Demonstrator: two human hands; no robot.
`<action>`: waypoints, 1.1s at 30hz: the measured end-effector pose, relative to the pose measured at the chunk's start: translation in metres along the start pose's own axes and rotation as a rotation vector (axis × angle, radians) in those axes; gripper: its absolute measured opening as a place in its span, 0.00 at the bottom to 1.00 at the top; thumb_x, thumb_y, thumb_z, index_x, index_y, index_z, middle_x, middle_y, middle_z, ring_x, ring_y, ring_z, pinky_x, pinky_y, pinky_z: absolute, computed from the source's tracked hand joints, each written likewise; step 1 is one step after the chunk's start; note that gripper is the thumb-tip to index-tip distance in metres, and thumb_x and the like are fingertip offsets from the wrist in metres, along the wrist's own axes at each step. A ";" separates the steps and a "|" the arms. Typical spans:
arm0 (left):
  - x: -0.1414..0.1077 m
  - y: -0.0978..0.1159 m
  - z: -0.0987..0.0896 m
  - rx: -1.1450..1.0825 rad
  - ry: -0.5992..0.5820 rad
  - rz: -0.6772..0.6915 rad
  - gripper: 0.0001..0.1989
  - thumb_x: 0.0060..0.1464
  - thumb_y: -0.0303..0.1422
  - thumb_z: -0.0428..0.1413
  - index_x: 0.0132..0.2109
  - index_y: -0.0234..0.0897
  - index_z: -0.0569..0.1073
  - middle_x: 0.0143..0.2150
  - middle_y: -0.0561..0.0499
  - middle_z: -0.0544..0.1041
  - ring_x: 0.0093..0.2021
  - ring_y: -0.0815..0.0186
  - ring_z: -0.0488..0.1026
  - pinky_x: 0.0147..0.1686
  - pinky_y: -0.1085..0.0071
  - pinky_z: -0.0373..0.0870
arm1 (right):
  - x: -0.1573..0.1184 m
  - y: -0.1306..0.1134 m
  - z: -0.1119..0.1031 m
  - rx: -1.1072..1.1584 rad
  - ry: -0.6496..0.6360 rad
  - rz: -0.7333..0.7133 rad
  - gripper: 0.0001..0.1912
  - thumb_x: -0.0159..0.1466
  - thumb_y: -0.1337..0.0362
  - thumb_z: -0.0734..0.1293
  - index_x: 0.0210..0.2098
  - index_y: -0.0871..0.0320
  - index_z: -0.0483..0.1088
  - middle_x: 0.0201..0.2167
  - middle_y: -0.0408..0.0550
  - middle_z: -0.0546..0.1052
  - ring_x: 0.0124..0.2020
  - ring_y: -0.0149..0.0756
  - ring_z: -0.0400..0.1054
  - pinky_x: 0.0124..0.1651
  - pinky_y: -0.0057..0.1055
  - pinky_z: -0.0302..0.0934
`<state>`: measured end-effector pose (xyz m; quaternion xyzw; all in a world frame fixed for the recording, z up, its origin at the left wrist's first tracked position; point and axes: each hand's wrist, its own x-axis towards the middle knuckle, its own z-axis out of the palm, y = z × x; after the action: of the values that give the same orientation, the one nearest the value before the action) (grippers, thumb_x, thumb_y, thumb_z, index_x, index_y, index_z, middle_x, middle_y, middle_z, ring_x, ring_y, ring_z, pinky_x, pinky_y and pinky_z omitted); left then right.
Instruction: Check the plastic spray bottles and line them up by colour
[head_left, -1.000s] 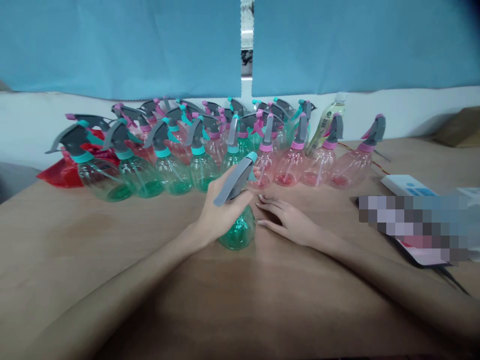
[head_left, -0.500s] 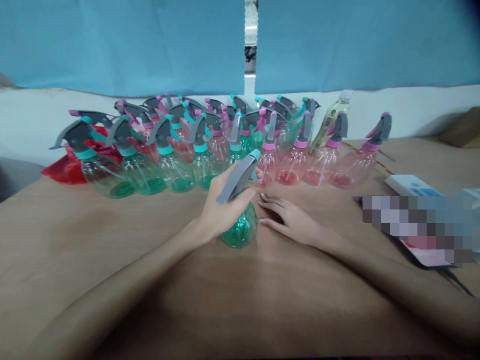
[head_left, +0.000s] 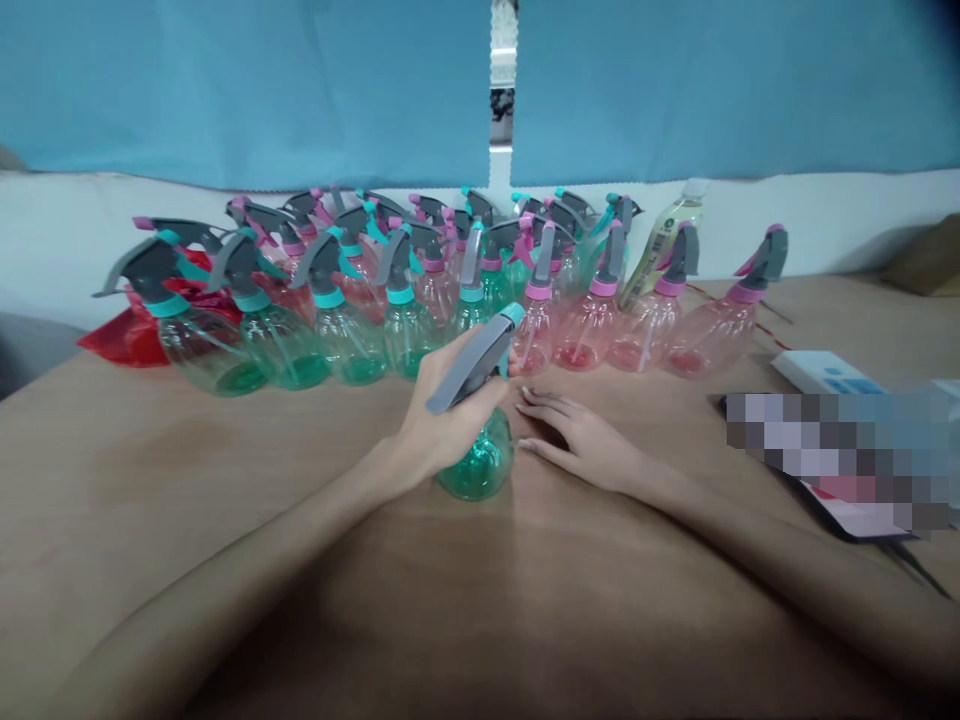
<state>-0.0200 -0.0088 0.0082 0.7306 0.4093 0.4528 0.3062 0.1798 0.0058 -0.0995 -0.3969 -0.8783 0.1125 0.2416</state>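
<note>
My left hand [head_left: 439, 405] is wrapped round the neck of a green spray bottle [head_left: 480, 465], just below its grey trigger head. The bottle stands near the middle of the table, and the hand hides its collar. To its right, my right hand [head_left: 581, 435] rests on the tabletop with fingers stretched out, holding nothing, its fingertips a short way from the bottle. Behind both hands is a front row of spray bottles: green ones with teal collars, such as this green bottle [head_left: 356, 350], on the left, and pink ones, such as this pink bottle [head_left: 589, 335], on the right.
More spray bottles crowd behind the front row. A red plastic bag [head_left: 124, 335] lies at the far left, and a labelled drink bottle [head_left: 664, 240] stands behind the pink ones. On the right of the table [head_left: 480, 610] are a white box [head_left: 821, 370] and a partly blurred phone-like device [head_left: 855, 510].
The left hand and the green spray bottle have shifted very slightly, with the spray head a little lower and further left. The right hand stays in place.
</note>
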 end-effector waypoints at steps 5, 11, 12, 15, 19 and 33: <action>-0.001 0.001 0.000 -0.020 -0.009 -0.001 0.06 0.47 0.23 0.50 0.32 0.39 0.68 0.30 0.55 0.71 0.32 0.67 0.68 0.35 0.69 0.65 | 0.001 -0.001 -0.001 -0.007 -0.007 0.000 0.28 0.65 0.50 0.59 0.58 0.63 0.63 0.59 0.58 0.66 0.62 0.45 0.57 0.63 0.46 0.53; 0.001 -0.002 0.000 -0.019 -0.025 -0.021 0.08 0.46 0.24 0.51 0.35 0.39 0.70 0.29 0.55 0.72 0.29 0.67 0.68 0.32 0.69 0.65 | 0.000 0.001 0.001 -0.013 -0.004 0.000 0.28 0.65 0.49 0.59 0.59 0.60 0.62 0.60 0.56 0.65 0.62 0.46 0.56 0.62 0.49 0.53; 0.001 -0.002 0.000 -0.017 -0.028 -0.022 0.10 0.46 0.24 0.51 0.37 0.40 0.71 0.28 0.56 0.73 0.29 0.67 0.69 0.33 0.68 0.66 | 0.000 0.001 0.001 -0.010 -0.002 -0.001 0.28 0.65 0.49 0.59 0.59 0.59 0.62 0.61 0.56 0.64 0.62 0.46 0.56 0.62 0.50 0.53; 0.000 -0.005 0.002 0.003 -0.006 -0.020 0.15 0.47 0.25 0.52 0.44 0.41 0.71 0.32 0.55 0.75 0.32 0.66 0.71 0.38 0.67 0.68 | 0.000 0.001 0.001 -0.007 -0.003 0.000 0.28 0.65 0.49 0.59 0.59 0.58 0.62 0.61 0.55 0.64 0.62 0.46 0.56 0.62 0.50 0.53; -0.002 -0.006 0.004 0.044 0.061 -0.016 0.17 0.50 0.26 0.53 0.48 0.42 0.70 0.37 0.54 0.75 0.36 0.66 0.71 0.39 0.68 0.69 | 0.000 0.001 0.001 -0.004 -0.003 0.000 0.28 0.65 0.50 0.59 0.59 0.59 0.62 0.60 0.57 0.65 0.62 0.46 0.56 0.62 0.49 0.53; -0.003 -0.013 0.006 0.019 0.059 -0.010 0.22 0.49 0.24 0.50 0.51 0.42 0.69 0.31 0.55 0.72 0.29 0.68 0.68 0.39 0.66 0.71 | 0.000 -0.001 0.000 -0.007 -0.010 0.011 0.29 0.65 0.49 0.59 0.59 0.59 0.62 0.60 0.56 0.66 0.62 0.46 0.57 0.62 0.49 0.53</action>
<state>-0.0200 -0.0058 -0.0064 0.7177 0.4261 0.4687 0.2893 0.1790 0.0054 -0.0988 -0.4022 -0.8777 0.1126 0.2352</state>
